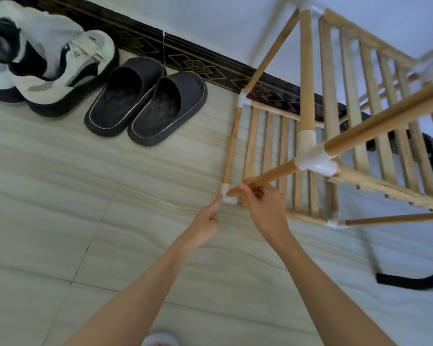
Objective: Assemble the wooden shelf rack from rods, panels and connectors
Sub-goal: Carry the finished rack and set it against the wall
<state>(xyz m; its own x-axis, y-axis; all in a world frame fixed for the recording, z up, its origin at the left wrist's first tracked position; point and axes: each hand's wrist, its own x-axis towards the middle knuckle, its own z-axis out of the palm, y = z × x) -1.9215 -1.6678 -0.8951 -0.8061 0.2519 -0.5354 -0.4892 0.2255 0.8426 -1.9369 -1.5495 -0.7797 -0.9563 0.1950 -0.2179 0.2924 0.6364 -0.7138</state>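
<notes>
The partly built shelf rack [348,126] stands on the tiled floor [60,196] against the wall, beside a dark patterned skirting strip [185,56]. Its lower slatted panel [280,156] lies low, near the floor; an upper slatted panel [375,101] sits above it, with wooden rods joined by white plastic connectors.

The right hand [263,208] grips the lower end of a sloping rod [265,178], fingers [248,187] curled round it just above its tip. The rod's upper end sits in a large white connector [315,161]. Its free tip lies at the small corner connector [228,196] at the front-left corner of the lower panel; whether it has entered the socket cannot be told, as the hand covers the joint.

The left hand [205,221] reaches to the same corner connector, its extended fingertip touching the connector's left side, the other fingers loosely curled and holding nothing.

To the left, well apart from the rack, a pair of dark slippers [145,101] and black-and-white trainers [48,63] rest along the skirting. A black curved object [423,278] lies on the floor to the right.
</notes>
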